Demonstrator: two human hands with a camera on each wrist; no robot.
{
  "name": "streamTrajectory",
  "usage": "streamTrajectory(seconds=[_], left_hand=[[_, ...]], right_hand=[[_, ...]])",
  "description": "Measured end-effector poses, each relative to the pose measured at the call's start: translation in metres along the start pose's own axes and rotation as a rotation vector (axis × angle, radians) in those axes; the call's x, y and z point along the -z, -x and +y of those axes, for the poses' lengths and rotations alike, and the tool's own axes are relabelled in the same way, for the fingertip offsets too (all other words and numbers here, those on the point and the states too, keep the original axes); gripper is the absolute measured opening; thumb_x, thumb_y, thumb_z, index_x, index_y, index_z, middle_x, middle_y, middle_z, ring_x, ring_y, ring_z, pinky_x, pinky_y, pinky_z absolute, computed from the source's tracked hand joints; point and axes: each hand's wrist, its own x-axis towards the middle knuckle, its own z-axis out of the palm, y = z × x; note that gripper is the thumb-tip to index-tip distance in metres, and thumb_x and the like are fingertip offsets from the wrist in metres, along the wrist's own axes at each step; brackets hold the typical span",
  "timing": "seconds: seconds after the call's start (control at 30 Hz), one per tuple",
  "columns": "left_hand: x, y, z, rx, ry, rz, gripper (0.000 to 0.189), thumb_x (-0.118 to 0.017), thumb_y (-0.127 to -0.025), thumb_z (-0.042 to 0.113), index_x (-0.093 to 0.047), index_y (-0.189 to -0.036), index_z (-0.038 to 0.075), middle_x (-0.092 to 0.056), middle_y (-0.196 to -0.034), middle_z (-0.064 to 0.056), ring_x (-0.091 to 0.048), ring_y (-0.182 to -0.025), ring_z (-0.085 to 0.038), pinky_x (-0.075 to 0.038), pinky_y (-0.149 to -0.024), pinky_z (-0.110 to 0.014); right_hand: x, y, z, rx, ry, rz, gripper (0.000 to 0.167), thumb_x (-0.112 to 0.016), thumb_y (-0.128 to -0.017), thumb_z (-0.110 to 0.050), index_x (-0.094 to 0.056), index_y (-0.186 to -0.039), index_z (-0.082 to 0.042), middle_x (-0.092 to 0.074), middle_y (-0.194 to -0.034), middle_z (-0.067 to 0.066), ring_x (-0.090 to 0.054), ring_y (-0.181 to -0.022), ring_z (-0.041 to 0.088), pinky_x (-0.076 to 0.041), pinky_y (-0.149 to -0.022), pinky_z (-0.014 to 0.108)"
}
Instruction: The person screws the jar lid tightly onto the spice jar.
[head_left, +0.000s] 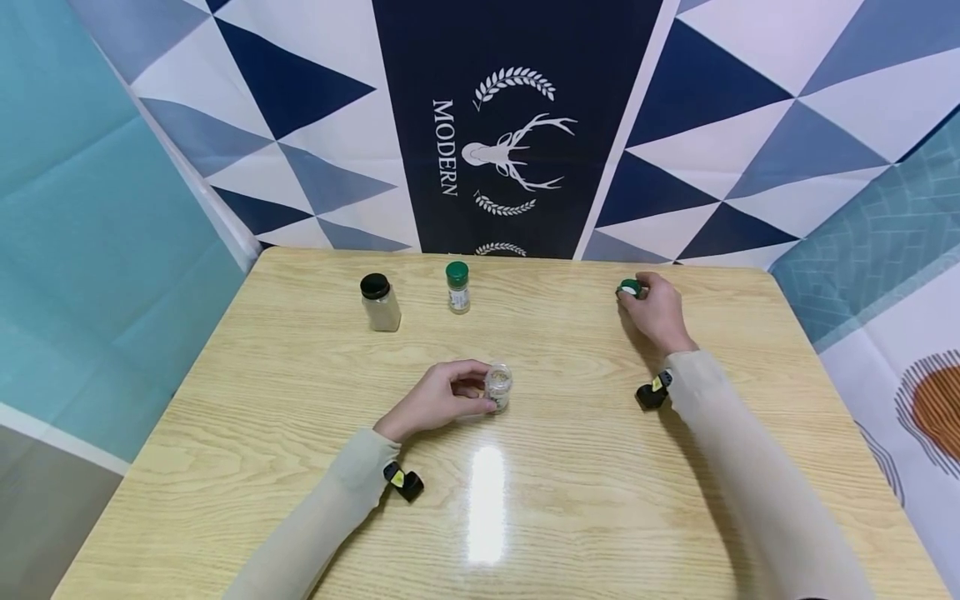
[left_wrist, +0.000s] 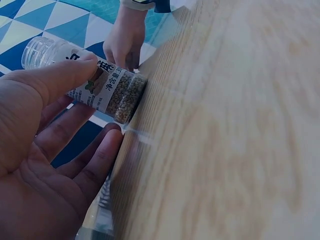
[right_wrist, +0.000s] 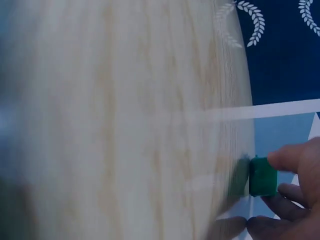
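Note:
My left hand (head_left: 442, 396) holds a clear spice jar (head_left: 498, 385) between thumb and fingers, near the middle of the table. In the left wrist view the jar (left_wrist: 95, 80) stands on the wood, lidless at its mouth, with a printed label and small pale-brown grains in its lower part. At the table's far right, my right hand (head_left: 658, 312) pinches a green cap (head_left: 629, 288). In the right wrist view the thumb and fingers grip the sides of this cap (right_wrist: 263, 177), close to the tabletop. Whether it touches the wood I cannot tell.
A jar with a black lid (head_left: 381, 303) and a second spice jar with a green cap (head_left: 457, 287) stand upright at the back left of the wooden table (head_left: 570, 500). Patterned cloth (head_left: 517, 125) hangs right behind the table's back edge.

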Motion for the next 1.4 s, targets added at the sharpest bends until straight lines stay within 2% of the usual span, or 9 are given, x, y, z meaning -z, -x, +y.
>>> streamTrajectory(seconds=[0.2,0.33,0.4,0.53,0.63,0.7,0.87,1.03,1.4], left_hand=[[0.001,0.000,0.000,0.000,-0.012,-0.001,0.045,-0.084,-0.088,0.019,-0.069,-0.130,0.011,-0.073,-0.118,-0.006,-0.069,-0.104,-0.017,-0.058,-0.094,-0.035],[0.001,0.001,0.000,-0.002,-0.014,0.000,0.046,-0.084,-0.089,0.019,-0.069,-0.131,0.009,-0.072,-0.119,-0.007,-0.069,-0.104,-0.017,-0.058,-0.094,-0.034],[0.002,0.001,0.001,-0.004,-0.012,0.001,0.046,-0.083,-0.089,0.019,-0.068,-0.131,0.008,-0.072,-0.119,-0.007,-0.069,-0.105,-0.017,-0.058,-0.094,-0.033],[0.003,0.001,0.000,-0.008,-0.005,0.005,0.046,-0.083,-0.089,0.018,-0.068,-0.131,0.008,-0.072,-0.119,-0.008,-0.069,-0.105,-0.017,-0.058,-0.094,-0.032],[0.003,0.001,0.000,-0.012,-0.003,0.003,0.046,-0.083,-0.089,0.018,-0.068,-0.132,0.008,-0.072,-0.119,-0.008,-0.069,-0.105,-0.017,-0.058,-0.094,-0.032],[0.003,0.001,-0.001,-0.014,-0.003,-0.002,0.046,-0.083,-0.089,0.018,-0.068,-0.132,0.009,-0.072,-0.120,-0.008,-0.069,-0.105,-0.017,-0.058,-0.095,-0.033],[0.004,0.002,0.000,-0.010,-0.006,-0.010,0.047,-0.083,-0.089,0.020,-0.068,-0.133,0.009,-0.072,-0.121,-0.008,-0.069,-0.106,-0.018,-0.058,-0.095,-0.035],[0.004,0.002,0.000,-0.001,-0.017,-0.009,0.048,-0.083,-0.089,0.020,-0.068,-0.133,0.010,-0.071,-0.123,-0.008,-0.069,-0.106,-0.018,-0.058,-0.096,-0.036],[0.005,0.002,0.001,-0.008,-0.027,-0.017,0.046,-0.082,-0.090,0.021,-0.069,-0.132,0.011,-0.071,-0.123,-0.007,-0.068,-0.105,-0.017,-0.058,-0.095,-0.035]], right_hand=[[-0.002,0.010,-0.008,0.016,-0.034,-0.036,0.055,-0.061,-0.102,-0.017,-0.046,-0.147,0.011,-0.053,-0.140,0.035,-0.057,-0.126,0.046,-0.051,-0.104,0.056],[-0.007,0.030,-0.021,0.066,-0.105,-0.084,0.052,-0.063,-0.101,-0.016,-0.049,-0.145,0.010,-0.054,-0.142,0.033,-0.057,-0.129,0.046,-0.050,-0.107,0.054],[-0.011,0.042,-0.028,0.088,-0.132,-0.095,0.050,-0.065,-0.101,-0.016,-0.052,-0.143,0.008,-0.055,-0.141,0.031,-0.060,-0.126,0.044,-0.053,-0.104,0.051],[-0.022,0.065,-0.040,0.104,-0.164,-0.118,0.049,-0.067,-0.100,-0.021,-0.057,-0.142,0.002,-0.055,-0.143,0.025,-0.065,-0.120,0.042,-0.059,-0.090,0.032],[-0.030,0.079,-0.047,0.123,-0.187,-0.142,0.048,-0.069,-0.100,-0.023,-0.059,-0.141,-0.001,-0.057,-0.142,0.022,-0.068,-0.115,0.040,-0.056,-0.079,0.018],[-0.034,0.088,-0.052,0.135,-0.208,-0.159,0.048,-0.070,-0.099,-0.023,-0.060,-0.141,-0.003,-0.058,-0.139,0.020,-0.069,-0.112,0.038,-0.054,-0.076,0.015],[-0.042,0.105,-0.063,0.171,-0.289,-0.201,0.047,-0.073,-0.096,-0.018,-0.061,-0.139,-0.002,-0.062,-0.132,0.020,-0.070,-0.107,0.034,-0.055,-0.080,0.014],[-0.042,0.116,-0.077,0.232,-0.352,-0.237,0.046,-0.075,-0.094,-0.010,-0.061,-0.136,0.002,-0.064,-0.128,0.019,-0.070,-0.104,0.031,-0.058,-0.084,0.019],[-0.034,0.133,-0.100,0.348,-0.342,-0.269,0.041,-0.078,-0.091,-0.006,-0.066,-0.130,0.001,-0.069,-0.119,0.013,-0.070,-0.103,0.026,-0.060,-0.079,0.022]])
